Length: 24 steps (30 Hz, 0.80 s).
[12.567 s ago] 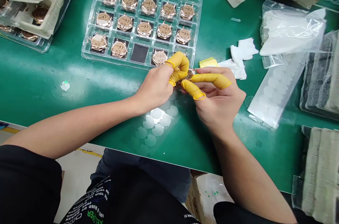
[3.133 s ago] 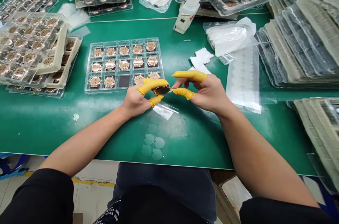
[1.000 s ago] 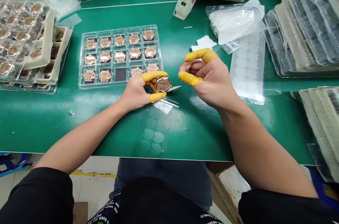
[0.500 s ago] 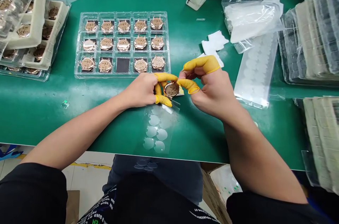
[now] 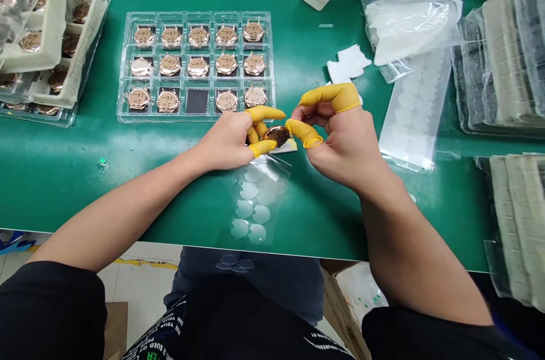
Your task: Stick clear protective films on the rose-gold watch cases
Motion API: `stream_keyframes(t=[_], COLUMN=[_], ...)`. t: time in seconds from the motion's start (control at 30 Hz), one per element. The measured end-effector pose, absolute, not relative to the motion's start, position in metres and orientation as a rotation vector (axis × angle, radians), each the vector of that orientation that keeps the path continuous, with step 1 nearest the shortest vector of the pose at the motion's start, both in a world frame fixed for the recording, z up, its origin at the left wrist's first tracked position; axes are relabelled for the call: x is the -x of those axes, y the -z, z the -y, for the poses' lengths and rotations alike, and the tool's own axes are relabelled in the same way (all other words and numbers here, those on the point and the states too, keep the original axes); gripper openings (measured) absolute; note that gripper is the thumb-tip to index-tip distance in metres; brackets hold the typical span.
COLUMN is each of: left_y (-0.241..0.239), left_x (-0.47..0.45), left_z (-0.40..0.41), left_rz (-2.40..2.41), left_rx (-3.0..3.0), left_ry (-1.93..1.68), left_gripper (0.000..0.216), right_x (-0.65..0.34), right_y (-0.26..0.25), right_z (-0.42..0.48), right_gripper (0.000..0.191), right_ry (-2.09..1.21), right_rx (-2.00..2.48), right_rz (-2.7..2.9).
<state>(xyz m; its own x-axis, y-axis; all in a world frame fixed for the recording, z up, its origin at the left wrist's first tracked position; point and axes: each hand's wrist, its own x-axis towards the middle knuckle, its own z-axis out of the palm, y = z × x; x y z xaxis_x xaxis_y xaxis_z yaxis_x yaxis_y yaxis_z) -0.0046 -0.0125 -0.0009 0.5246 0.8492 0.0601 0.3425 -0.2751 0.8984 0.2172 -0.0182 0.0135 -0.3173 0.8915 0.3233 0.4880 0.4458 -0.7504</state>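
My left hand [image 5: 232,135], in yellow finger cots, grips a rose-gold watch case [image 5: 276,135] by its edge, the engraved back tilted up. Close by on the right is my right hand [image 5: 334,127], its fingers curled and its cotted thumb at the case's edge. Anything pinched in that hand is too small to make out. Under the case lies a white slip with a yellow mark [image 5: 288,146]. Below it, a clear sheet of round film stickers [image 5: 249,209] rests on the green table. Beyond my hands, a clear tray [image 5: 196,119] holds several similar cases; one front-row pocket shows only a dark pad.
Stacked trays of watch cases [image 5: 79,84] stand at the left. On the right are plastic-bagged white sheets [image 5: 411,25], a film strip [image 5: 413,116] and stacks of trays [image 5: 489,70]. White paper scraps [image 5: 349,63] lie behind my right hand.
The watch case has tipped, so its back now shows as a narrow, darker oval. My left thumb has moved up against its lower edge. The right hand stays close to it.
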Motion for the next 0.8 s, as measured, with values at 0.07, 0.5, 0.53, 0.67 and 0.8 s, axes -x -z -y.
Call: stream_keyframes(t=[0.07,0.5,0.53,0.67,0.8], left_y=[0.0017,0.0086,0.0087,0.0084,0.0085], left_x=[0.0039,0.0016,0.0018,0.0028,0.0035], left_z=[0.0129,0.0123,0.0123,0.0130,0.0137], left_rz=[-0.990,-0.973,-0.972,-0.951,-0.932], left_rx=[-1.835,-1.746,-1.747,-1.752,-1.761], left_ry=[-0.699,-0.735,-0.737,-0.742,-0.773], left_gripper=[0.053,0.051,0.051,0.052,0.051], right_x=[-0.2176,-0.2166,-0.2169,-0.2170,-0.2130], right_y=[-0.0110,-0.0108,-0.0102,-0.0077,-0.0062], right_z=[0.0176,0.0201,0.0197,0.0196,0.0230], right_gripper=[0.026,0.032,0.031,0.028,0.036], right_ry=[-0.743,-0.813,-0.798,-0.745,-0.785], right_rx=[1.166,1.203,1.202,1.204,1.192], right_rz=[1.936,1.947,1.958,1.978,1.933])
